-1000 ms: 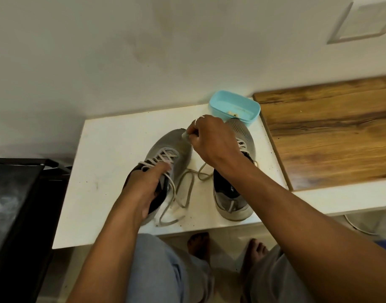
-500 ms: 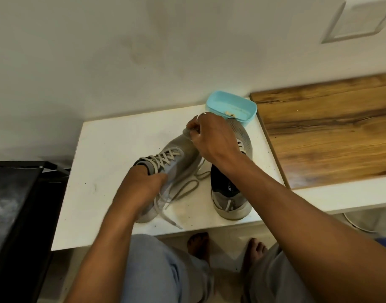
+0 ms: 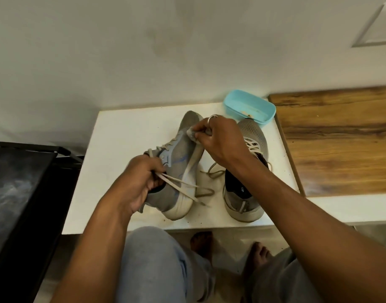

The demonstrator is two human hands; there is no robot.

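Note:
Two grey sneakers stand on a white table (image 3: pixel 113 136). The left sneaker (image 3: pixel 181 156) is tipped onto its side, its white sole facing right. My left hand (image 3: pixel 141 180) grips it at the collar, fingers inside the opening, with loose laces trailing across them. My right hand (image 3: pixel 218 138) pinches a small grey-white wad of cloth (image 3: pixel 192 134) against the sneaker's side near the toe. The right sneaker (image 3: pixel 246 193) stands upright beside it, partly hidden under my right forearm.
A light blue plastic tub (image 3: pixel 249 108) sits at the table's back edge against the wall. A wooden top (image 3: pixel 340 138) adjoins on the right. A black rack (image 3: pixel 23 189) stands at the left. My knees and bare feet are below the table's front edge.
My left hand rolled the left sneaker from upright onto its side, sole turned right. My right hand, with the cloth, stayed at the toe area and now presses on the sneaker's side.

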